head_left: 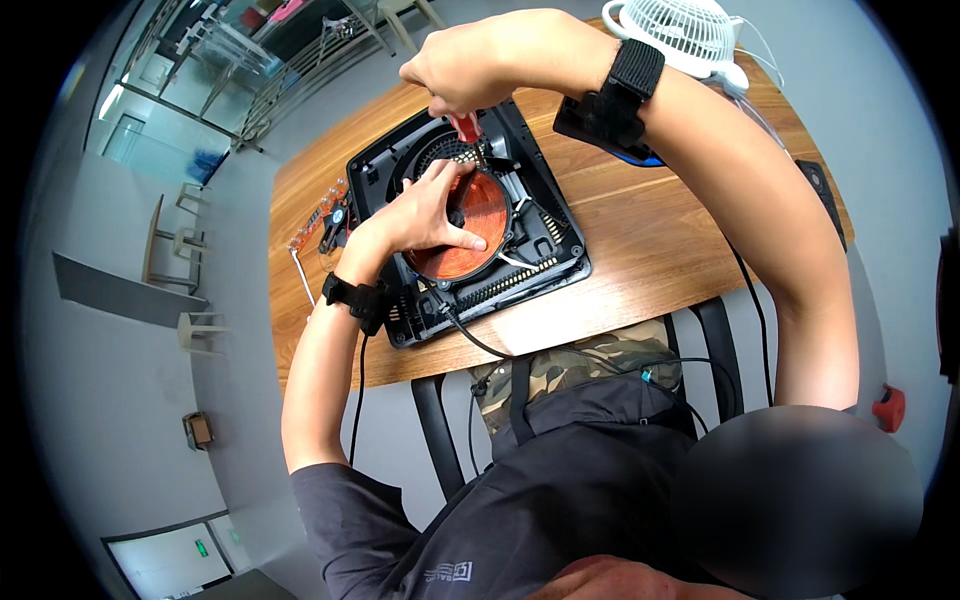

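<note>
An opened induction cooker (562,262) lies on the wooden table, its black plastic shell holding a round copper coil (462,262). My left hand (428,212) rests on the coil with thumb and fingers spread apart, the thumb on the copper windings. Its index finger reaches to the coil's far edge, close to a screwdriver's shaft. At the far side, my right hand (462,72) is closed round the red-and-clear handle of this screwdriver (466,127). The tool points down at the coil's far rim; its tip is too small to make out.
A white fan (680,30) stands at the table's far right, with a dark flat device (822,195) near the right edge. Left of the cooker lie a small black fan (336,220) and orange-handled tools (318,215). Cables (480,345) hang by the near table edge (610,310).
</note>
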### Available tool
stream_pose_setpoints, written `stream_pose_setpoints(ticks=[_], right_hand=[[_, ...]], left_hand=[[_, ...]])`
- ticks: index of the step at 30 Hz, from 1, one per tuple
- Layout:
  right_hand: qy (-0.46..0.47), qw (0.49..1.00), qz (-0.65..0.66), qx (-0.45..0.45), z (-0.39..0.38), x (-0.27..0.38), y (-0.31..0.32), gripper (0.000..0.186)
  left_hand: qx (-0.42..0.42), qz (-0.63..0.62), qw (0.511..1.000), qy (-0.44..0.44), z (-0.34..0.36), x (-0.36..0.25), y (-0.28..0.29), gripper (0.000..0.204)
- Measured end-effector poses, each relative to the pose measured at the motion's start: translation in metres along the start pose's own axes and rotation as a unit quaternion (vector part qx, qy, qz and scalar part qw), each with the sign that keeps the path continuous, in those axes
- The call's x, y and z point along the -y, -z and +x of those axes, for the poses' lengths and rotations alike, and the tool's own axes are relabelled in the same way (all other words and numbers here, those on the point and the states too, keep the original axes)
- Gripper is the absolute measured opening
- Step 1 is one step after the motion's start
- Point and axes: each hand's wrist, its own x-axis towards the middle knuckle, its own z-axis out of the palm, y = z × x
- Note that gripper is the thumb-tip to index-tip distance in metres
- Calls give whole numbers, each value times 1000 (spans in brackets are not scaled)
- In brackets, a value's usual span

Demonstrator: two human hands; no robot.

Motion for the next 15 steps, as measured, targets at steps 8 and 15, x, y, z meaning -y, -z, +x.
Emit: stream_pose_setpoints(ticks=[8, 15], right_hand=[[-32, 998, -44, -12, 0, 9, 4, 33], [2, 999, 26, 30, -41, 10, 41, 29]], left_hand=[[2, -16, 1000, 2, 0, 3, -2, 116], [-1, -20, 1000, 6, -3, 4, -4, 116]])
